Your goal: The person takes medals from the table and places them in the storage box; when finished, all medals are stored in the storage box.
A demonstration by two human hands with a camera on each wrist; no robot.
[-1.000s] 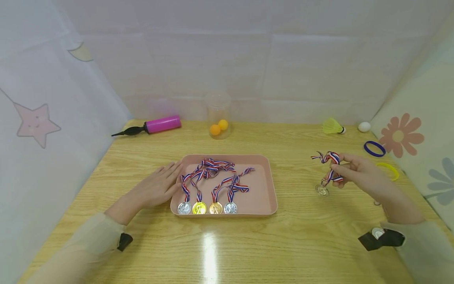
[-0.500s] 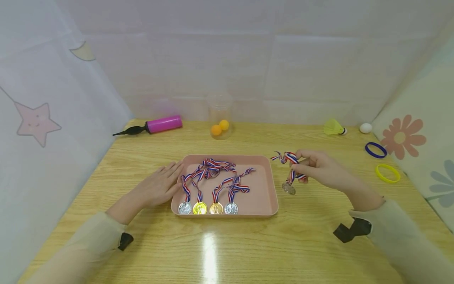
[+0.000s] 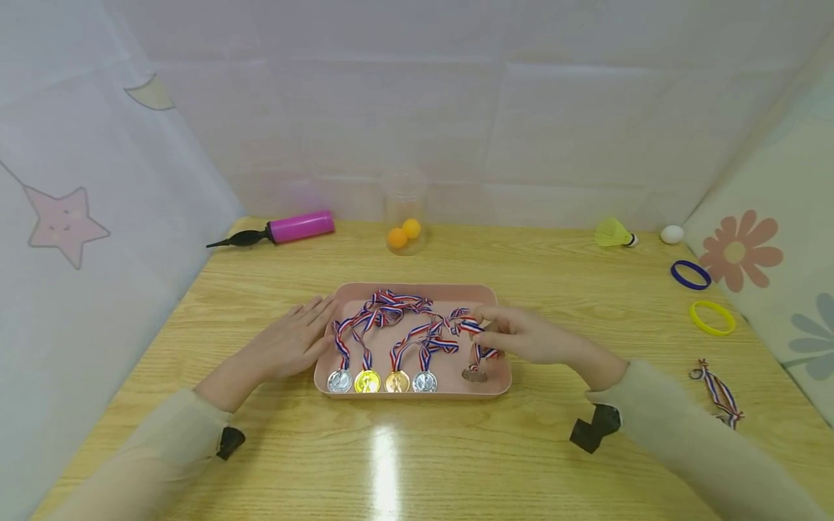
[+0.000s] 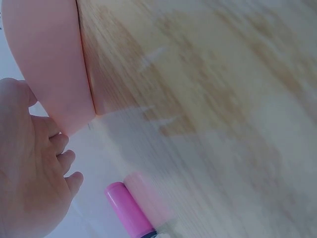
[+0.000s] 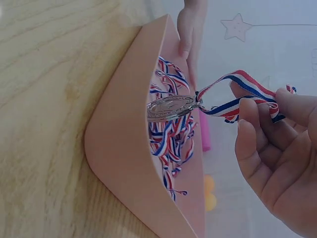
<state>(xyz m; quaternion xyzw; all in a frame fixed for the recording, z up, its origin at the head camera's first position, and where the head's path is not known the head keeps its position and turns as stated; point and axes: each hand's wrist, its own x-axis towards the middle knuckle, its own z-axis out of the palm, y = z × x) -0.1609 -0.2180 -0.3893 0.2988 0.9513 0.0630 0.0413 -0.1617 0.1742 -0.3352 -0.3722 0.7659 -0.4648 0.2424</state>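
My right hand (image 3: 521, 334) pinches the striped ribbon (image 5: 247, 91) of a medal over the right end of a pink tray (image 3: 504, 362). The medal (image 5: 171, 107) hangs from that ribbon, low inside the tray in the head view. Along the tray's front wall lie a silver medal (image 3: 339, 381), a gold medal (image 3: 367, 381), a bronze-coloured medal (image 3: 397, 381) and another silver medal (image 3: 425, 381). Their red, white and blue ribbons (image 3: 391, 311) tangle toward the back. With fingers straight, my left hand (image 3: 289, 340) rests against the tray's left side.
Another ribboned medal (image 3: 719, 394) lies at the right, partly behind the right sleeve. Farther back are a yellow wristband (image 3: 712, 318), a blue wristband (image 3: 691, 275), a white ball (image 3: 672, 234) and a shuttlecock (image 3: 612, 233). A clear jar (image 3: 404, 199) with orange balls and a pink pump (image 3: 301, 227) stand behind the tray.
My right hand has carried the medal leftward from the table's right side to above the tray, and lower. The medal at the right has come into view. My left hand stays put.
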